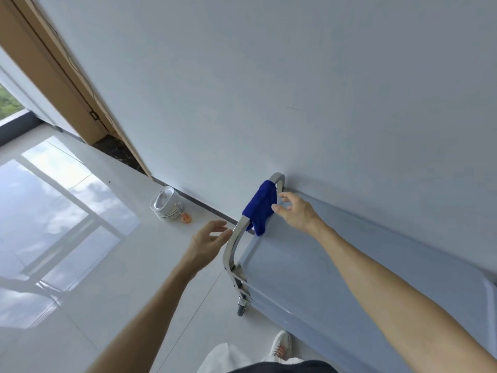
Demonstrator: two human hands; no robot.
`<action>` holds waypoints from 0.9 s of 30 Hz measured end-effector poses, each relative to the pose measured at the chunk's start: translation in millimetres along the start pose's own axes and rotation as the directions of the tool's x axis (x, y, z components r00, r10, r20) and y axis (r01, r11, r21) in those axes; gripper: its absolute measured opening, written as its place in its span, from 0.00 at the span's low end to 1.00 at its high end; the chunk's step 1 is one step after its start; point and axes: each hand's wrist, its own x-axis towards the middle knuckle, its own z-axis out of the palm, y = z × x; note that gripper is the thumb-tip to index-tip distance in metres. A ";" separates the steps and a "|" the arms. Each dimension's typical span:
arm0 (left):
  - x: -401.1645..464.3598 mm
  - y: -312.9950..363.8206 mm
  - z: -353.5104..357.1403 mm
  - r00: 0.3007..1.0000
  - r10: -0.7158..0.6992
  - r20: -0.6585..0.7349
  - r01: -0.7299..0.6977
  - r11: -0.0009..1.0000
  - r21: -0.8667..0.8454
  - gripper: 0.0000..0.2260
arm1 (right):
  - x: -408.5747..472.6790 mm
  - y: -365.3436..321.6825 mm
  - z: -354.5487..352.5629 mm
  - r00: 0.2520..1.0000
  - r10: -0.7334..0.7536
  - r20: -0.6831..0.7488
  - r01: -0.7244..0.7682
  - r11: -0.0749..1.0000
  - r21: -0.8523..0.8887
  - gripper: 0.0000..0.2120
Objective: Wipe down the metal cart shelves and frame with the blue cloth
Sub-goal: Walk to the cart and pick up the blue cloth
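Steel bowls (166, 202) (stacked) — floor (88, 265), beside wall (269, 90)

blue cloth (260, 208), silver cart frame (233, 246)

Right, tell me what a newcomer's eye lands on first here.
The blue cloth draped over the metal cart's handle bar stands out against the pale wall. Both hands are open: the right hand just beside the cloth, the left hand near the handle. A stack of white bowls sits on the floor by the wall.
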 end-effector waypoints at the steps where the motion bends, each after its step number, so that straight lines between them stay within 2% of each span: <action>1: 11.1 1.5 2.4 1.000 -0.005 0.014 0.005 1.000 0.001 0.16 | 4.7 1.9 -0.5 1.000 0.010 0.004 -0.010 1.000 -0.002 0.26; 4: 44.5 7.3 9.3 0.998 -0.037 0.060 0.037 0.999 0.008 0.12 | 15.3 10.3 -1.6 0.999 0.046 -0.011 -0.046 0.999 0.006 0.26; 9: 100.3 11.6 23.8 0.983 -0.130 0.128 0.121 0.990 0.075 0.23 | 18.0 27.9 -1.2 0.987 0.148 -0.063 -0.146 0.989 0.027 0.24; 12: 123.3 15.9 36.7 0.967 -0.159 0.197 0.135 0.982 0.133 0.25 | 15.6 37.0 -0.5 0.976 0.197 -0.095 -0.195 0.980 0.036 0.23; 15: 142.0 13.5 48.5 0.969 -0.138 0.203 0.086 0.966 0.242 0.19 | 12.9 43.2 0.2 0.965 0.232 -0.119 -0.228 0.973 0.042 0.22; 19: 157.0 12.9 50.4 0.993 -0.084 0.085 0.060 0.966 0.250 0.06 | 14.3 47.7 2.3 0.957 0.256 -0.137 -0.254 0.967 0.033 0.23; 22: 163.4 13.5 41.8 0.995 -0.035 0.088 0.009 0.961 0.278 0.06 | 20.3 45.1 5.7 0.956 0.253 -0.147 -0.251 0.967 0.028 0.22; 27: 163.0 16.7 22.5 0.972 0.010 0.236 -0.069 0.968 0.242 0.08 | 35.7 26.9 10.0 0.972 0.188 -0.145 -0.187 0.982 0.021 0.23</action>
